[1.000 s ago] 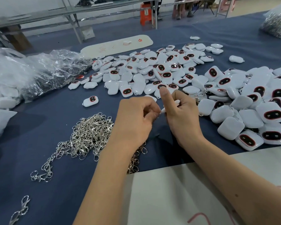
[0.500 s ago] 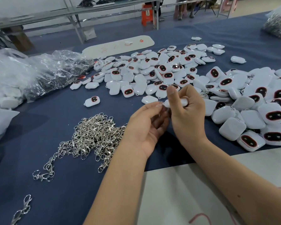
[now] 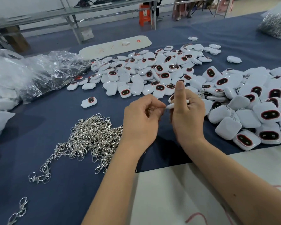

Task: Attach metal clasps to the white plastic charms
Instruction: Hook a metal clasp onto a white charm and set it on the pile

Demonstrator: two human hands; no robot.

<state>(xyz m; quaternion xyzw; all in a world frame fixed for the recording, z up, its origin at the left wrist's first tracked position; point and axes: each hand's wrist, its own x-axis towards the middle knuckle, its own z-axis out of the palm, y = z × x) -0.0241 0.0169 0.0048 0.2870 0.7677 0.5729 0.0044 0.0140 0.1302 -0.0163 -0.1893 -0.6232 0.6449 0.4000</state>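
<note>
Glossy white plastic charms (image 3: 152, 73) and shiny silver metal clasps (image 3: 91, 137) lie on matt blue cloth (image 3: 39, 120); crinkled clear plastic bags (image 3: 52, 70) sit at the left edge.

White charm (image 3: 177, 103) edge-on, seemingly touching small metal clasp (image 3: 152, 109).

Both forearms are bare to the frame's edge, no sleeves showing, and the left hand (image 3: 140, 120) and right hand (image 3: 187, 118) are bare.

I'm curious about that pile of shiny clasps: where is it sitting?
The pile of metal clasps lies on the blue cloth just beside the left hand, on its left, below a lone white charm.
</note>
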